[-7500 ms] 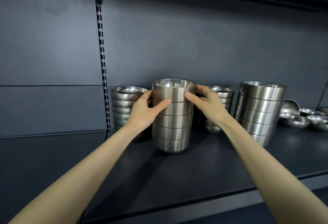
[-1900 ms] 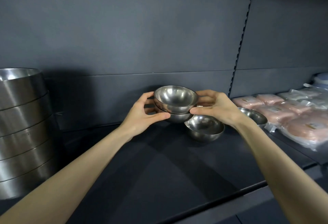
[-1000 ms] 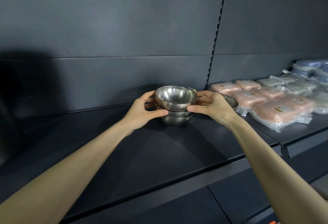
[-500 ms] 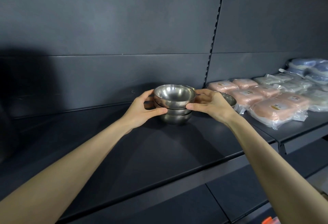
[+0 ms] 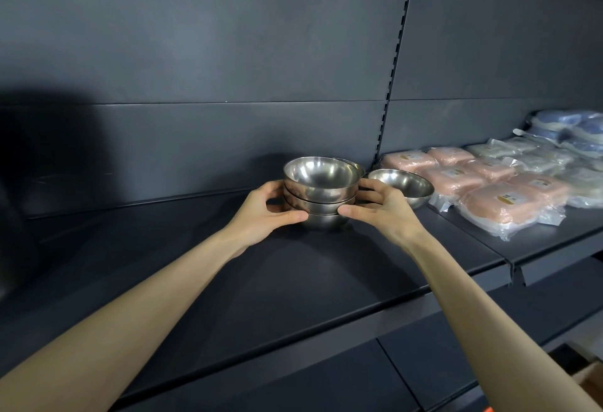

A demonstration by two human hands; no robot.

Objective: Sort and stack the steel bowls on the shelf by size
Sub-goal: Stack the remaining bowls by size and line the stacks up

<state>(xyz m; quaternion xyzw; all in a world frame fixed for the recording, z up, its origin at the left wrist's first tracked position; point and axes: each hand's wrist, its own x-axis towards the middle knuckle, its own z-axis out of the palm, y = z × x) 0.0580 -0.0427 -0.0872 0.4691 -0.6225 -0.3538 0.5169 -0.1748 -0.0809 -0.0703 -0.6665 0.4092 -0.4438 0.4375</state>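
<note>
Fingers [image 5: 367, 197] of left hand [image 5: 259, 212] and right hand [image 5: 383, 212] curled round three-bowl stack [image 5: 321, 197], seated mid-shelf [image 5: 293, 281] (likely squaring nest). Loose bowl [image 5: 404, 184] just right, unstacked.

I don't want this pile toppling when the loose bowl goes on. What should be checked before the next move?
1. The stack of three steel bowls sits on the shelf: ok.
2. Its bowls nest level: ok.
3. The left hand and right hand grip its sides: ok.
4. The loose bowl to its right is upright and empty: ok.
5. It matches the stack's size: cannot tell.
6. State of the hidden bowl behind the stack, only its rim showing: cannot tell.
</note>
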